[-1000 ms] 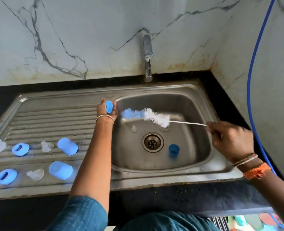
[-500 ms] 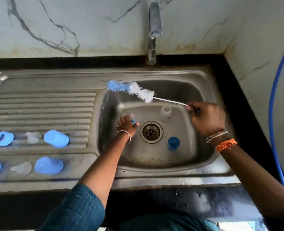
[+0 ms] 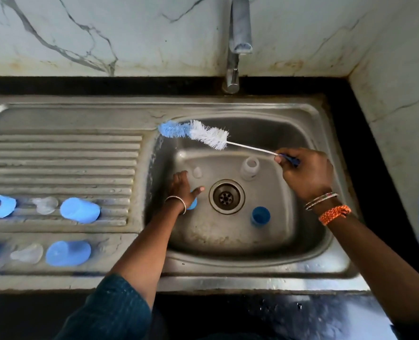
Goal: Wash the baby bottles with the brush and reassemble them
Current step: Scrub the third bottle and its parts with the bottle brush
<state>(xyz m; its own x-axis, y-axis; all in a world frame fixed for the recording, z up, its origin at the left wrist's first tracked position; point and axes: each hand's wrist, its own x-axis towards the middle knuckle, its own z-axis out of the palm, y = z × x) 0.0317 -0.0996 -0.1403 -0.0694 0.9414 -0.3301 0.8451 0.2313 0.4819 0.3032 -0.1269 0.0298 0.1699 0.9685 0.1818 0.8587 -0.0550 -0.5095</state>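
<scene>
Reaching down onto the basin floor, the left hand [image 3: 182,187] is lying just left of the drain [image 3: 226,196], fingers relaxed and spread, grasping nothing; a blue ring [image 3: 193,203] is peeking out from under the heel of that palm, touching it. Beyond its fingertips, a clear teat [image 3: 197,172] is sitting up-left of the drain, just beside the fingers, so this hand is much the nearer one to it. The right hand [image 3: 306,171], up-right of the drain, is pinching the blue handle end of the bottle brush [image 3: 198,133], whose long axis is running up and left, away from the grip, bristles hanging over the basin's far-left corner. A clear bottle [image 3: 250,168] is standing just above-right of the drain, under the brush wire and close to the right hand. A blue cap [image 3: 260,215] is sitting below-right of the drain. Judging by this, the left hand is best placed to pick up the teat for scrubbing.
</scene>
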